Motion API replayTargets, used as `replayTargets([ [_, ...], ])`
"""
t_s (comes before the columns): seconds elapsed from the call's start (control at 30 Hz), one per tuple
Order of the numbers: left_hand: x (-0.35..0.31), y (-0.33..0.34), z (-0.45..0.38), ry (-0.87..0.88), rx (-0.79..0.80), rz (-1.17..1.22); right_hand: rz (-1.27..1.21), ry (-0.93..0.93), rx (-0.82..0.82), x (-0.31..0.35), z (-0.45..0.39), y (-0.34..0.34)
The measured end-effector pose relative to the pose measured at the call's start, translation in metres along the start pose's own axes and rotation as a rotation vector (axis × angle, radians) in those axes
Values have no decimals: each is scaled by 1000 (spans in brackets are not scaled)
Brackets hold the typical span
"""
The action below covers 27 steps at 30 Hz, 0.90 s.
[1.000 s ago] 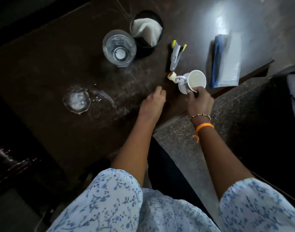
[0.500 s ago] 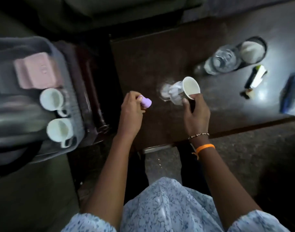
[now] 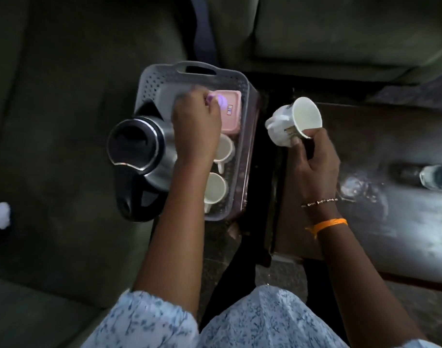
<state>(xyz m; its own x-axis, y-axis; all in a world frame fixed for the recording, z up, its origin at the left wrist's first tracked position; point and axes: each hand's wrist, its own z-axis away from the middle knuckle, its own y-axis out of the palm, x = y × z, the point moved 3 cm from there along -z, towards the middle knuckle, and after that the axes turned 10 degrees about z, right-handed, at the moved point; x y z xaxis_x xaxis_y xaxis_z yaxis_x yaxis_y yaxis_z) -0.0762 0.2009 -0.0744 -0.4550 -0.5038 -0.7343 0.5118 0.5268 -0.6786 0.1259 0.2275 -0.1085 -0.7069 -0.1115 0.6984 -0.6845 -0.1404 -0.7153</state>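
Head view has the left hand (image 3: 197,121) over the far half of the grey perforated plastic basket (image 3: 164,74), its grip curled tight, fingertips pinching a small lilac plastic piece (image 3: 216,99) just above the pink rectangular lidded box (image 3: 231,114) that lies inside the basket. Right of the basket, clear of its rim, the right hand (image 3: 312,156) grips a white ceramic cup (image 3: 302,116) by its lower wall, tilted, mouth upward; it looks empty. Two white handled cups (image 3: 225,149) stand in the basket's near half, and a steel kettle with a black lid (image 3: 139,151) sits at its left side, beside the left forearm. Risks, as I judge them: the lilac piece, held by a small pinch, could slip down among the cups; the forearm could nudge the kettle; the tilted cup could twist loose over the dark wooden bench (image 3: 390,222) right of the basket
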Motion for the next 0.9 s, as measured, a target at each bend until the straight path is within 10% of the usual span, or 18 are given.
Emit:
replayTargets([
  [0.57,54,6,-94,-601,-92,21,-60,-38,130,34,-34,43],
  [0.9,43,27,-21,-596,253,211,77,-428,373,116,-115,115],
])
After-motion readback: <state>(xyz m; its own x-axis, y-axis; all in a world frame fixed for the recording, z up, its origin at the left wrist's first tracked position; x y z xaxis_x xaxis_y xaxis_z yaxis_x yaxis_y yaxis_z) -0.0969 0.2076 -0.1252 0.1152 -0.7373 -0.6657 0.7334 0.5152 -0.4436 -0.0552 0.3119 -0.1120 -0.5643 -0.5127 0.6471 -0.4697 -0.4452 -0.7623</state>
